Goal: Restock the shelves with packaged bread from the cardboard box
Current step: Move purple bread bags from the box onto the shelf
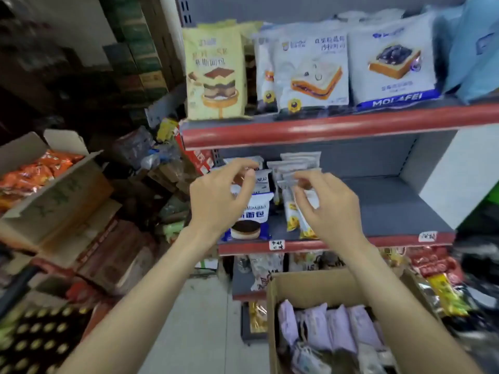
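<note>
On the grey middle shelf (391,211), a stack of blue-and-white bread packs (253,211) lies at the left, beside a row of upright white bread packs (293,168). My left hand (218,201) hovers over the blue-and-white stack with its fingers curled and apart. My right hand (329,209) pinches the front white pack (310,198) of the row between thumb and fingers. Below my right arm stands the open cardboard box (272,306), which holds several lilac bread packs (337,330).
The upper shelf (324,130) carries larger bread bags, a yellow one (213,74) and white ones (391,63). The right half of the middle shelf is bare. An open carton of orange snack bags (35,171) and stacked boxes crowd the left. More packets fill the lower shelf (437,279).
</note>
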Action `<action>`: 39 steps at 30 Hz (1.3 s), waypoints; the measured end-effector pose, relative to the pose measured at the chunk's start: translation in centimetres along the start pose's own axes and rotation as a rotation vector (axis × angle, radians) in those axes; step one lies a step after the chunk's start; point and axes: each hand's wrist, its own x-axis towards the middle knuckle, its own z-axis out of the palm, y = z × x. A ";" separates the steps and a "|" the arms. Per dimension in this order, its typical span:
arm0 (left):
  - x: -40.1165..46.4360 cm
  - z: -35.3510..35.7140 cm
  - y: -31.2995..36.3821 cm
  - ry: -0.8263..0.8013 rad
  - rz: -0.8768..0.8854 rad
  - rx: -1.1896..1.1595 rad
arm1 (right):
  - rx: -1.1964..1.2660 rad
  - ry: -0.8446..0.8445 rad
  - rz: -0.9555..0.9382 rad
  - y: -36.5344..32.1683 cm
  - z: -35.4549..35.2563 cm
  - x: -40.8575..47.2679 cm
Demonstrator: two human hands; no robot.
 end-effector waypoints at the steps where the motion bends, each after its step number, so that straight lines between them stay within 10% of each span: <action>1: -2.1 1.0 0.7 -0.046 -0.011 0.008 | -0.021 -0.074 0.027 1.2 -0.7 -2.7; 8: -18.0 8.7 6.1 -0.714 -0.246 0.111 | -0.102 -1.076 0.475 11.6 -6.0 -22.8; 16: -33.3 17.9 13.0 -1.203 -0.637 0.102 | -0.155 -1.161 0.661 17.0 -11.1 -37.7; 39: -42.5 37.1 1.3 -0.915 -0.627 0.212 | -0.139 -1.128 0.839 28.9 9.0 -48.5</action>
